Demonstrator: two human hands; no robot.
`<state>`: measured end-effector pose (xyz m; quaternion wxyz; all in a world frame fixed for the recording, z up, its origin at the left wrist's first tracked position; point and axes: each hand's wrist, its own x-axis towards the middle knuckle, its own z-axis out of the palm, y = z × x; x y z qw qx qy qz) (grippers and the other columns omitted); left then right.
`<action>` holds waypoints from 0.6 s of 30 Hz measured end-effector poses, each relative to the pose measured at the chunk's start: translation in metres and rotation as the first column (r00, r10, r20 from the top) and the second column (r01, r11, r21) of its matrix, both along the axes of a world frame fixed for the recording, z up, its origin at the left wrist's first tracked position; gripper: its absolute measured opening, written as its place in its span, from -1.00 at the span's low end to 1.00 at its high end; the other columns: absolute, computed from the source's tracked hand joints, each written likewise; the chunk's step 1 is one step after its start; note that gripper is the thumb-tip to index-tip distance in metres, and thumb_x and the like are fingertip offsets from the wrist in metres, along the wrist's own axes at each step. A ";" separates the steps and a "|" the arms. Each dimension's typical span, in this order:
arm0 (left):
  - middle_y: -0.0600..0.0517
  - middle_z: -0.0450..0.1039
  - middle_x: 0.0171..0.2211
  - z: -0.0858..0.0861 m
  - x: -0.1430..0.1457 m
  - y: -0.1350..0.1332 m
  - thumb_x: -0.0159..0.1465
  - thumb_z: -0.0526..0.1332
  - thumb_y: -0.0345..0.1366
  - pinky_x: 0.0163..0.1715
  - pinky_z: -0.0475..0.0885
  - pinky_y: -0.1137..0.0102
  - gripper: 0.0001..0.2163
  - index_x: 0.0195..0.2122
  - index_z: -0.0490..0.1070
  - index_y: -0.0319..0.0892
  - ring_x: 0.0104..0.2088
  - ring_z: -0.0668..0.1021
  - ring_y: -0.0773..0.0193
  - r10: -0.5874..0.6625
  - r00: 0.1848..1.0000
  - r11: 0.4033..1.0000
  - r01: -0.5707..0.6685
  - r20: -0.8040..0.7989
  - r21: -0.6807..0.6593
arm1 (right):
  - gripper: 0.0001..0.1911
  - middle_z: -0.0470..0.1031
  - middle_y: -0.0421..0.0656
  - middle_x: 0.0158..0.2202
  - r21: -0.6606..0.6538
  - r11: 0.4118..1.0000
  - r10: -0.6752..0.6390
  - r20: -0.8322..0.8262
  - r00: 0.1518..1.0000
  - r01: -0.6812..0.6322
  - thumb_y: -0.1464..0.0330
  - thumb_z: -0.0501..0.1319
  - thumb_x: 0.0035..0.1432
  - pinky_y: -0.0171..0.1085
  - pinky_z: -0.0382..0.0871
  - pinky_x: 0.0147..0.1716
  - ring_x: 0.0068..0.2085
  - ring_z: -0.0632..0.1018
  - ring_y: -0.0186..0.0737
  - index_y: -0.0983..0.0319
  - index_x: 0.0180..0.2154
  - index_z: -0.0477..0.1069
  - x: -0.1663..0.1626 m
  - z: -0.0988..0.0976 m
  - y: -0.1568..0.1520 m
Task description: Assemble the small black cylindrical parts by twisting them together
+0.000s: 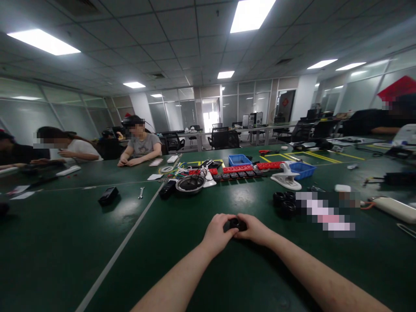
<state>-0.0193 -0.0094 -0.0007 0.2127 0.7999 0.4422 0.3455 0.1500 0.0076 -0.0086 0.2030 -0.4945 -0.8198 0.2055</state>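
Note:
My left hand (216, 233) and my right hand (256, 228) meet over the green table, fingers closed around a small black round part (234, 222). It has a hollow in its middle, and my fingers hide much of its rim. Thumbs and fingertips grip it from both sides, just above or on the tabletop; I cannot tell which. To the right of my right hand stands a group of several black round parts (288, 205) that look similar.
Beyond my hands are a fan-like round grille (190, 184), a white clip base (286, 177), red strips (238, 168) and blue bins (239, 160) (303, 170). At left lie a black device (108, 196) and a wrench (141, 193). Across the table sits a person (143, 143).

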 end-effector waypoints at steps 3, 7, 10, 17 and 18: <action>0.04 0.39 -0.30 -0.001 0.001 0.002 -0.01 0.30 -0.34 -0.22 0.31 0.32 -0.73 -0.25 0.39 -0.13 -0.22 0.41 0.18 0.050 0.999 0.999 -0.050 -0.001 -0.004 | -0.72 0.42 -0.14 -0.42 0.141 0.983 -0.142 0.164 0.976 0.120 0.22 0.24 -0.14 -0.29 0.17 -0.41 -0.38 0.42 -0.17 0.25 -0.40 0.29 -0.012 0.000 -0.006; 0.05 0.38 -0.31 -0.001 0.002 0.002 -0.03 0.31 -0.35 -0.22 0.31 0.32 -0.73 -0.27 0.38 -0.13 -0.22 0.40 0.18 0.072 0.997 0.997 -0.073 0.021 0.013 | -0.67 0.42 -0.10 -0.34 0.253 0.959 -0.182 0.198 0.963 0.129 0.18 0.21 -0.11 -0.20 0.16 -0.29 -0.27 0.42 -0.08 0.26 -0.32 0.30 -0.018 -0.001 -0.012; 0.04 0.38 -0.26 -0.001 0.002 0.000 0.01 0.28 -0.39 -0.15 0.29 0.31 -0.73 -0.23 0.38 -0.13 -0.17 0.38 0.18 0.045 0.998 0.999 -0.045 0.032 0.016 | -0.59 0.39 -0.09 -0.26 0.166 0.985 -0.064 0.096 0.993 0.048 0.21 0.23 -0.13 -0.23 0.19 -0.28 -0.23 0.40 -0.11 0.25 -0.21 0.31 -0.011 0.001 -0.009; 0.02 0.37 -0.19 -0.001 0.002 -0.004 0.07 0.22 -0.40 -0.14 0.29 0.31 -0.60 -0.04 0.28 -0.07 -0.16 0.39 0.20 -0.003 1.000 1.000 0.003 0.015 -0.004 | -0.68 0.41 -0.13 -0.30 -0.027 0.993 0.113 -0.090 0.990 -0.116 0.35 0.25 -0.16 -0.29 0.25 -0.32 -0.28 0.42 -0.18 0.29 -0.26 0.37 0.007 0.004 -0.001; 0.03 0.37 -0.20 0.000 0.002 -0.005 0.06 0.23 -0.40 -0.13 0.28 0.31 -0.62 -0.07 0.31 -0.07 -0.16 0.39 0.20 -0.015 1.000 1.000 0.015 0.012 0.001 | -0.67 0.42 -0.14 -0.33 -0.029 0.997 0.075 -0.080 0.994 -0.077 0.34 0.26 -0.17 -0.31 0.25 -0.36 -0.31 0.42 -0.19 0.29 -0.28 0.36 0.005 0.003 -0.002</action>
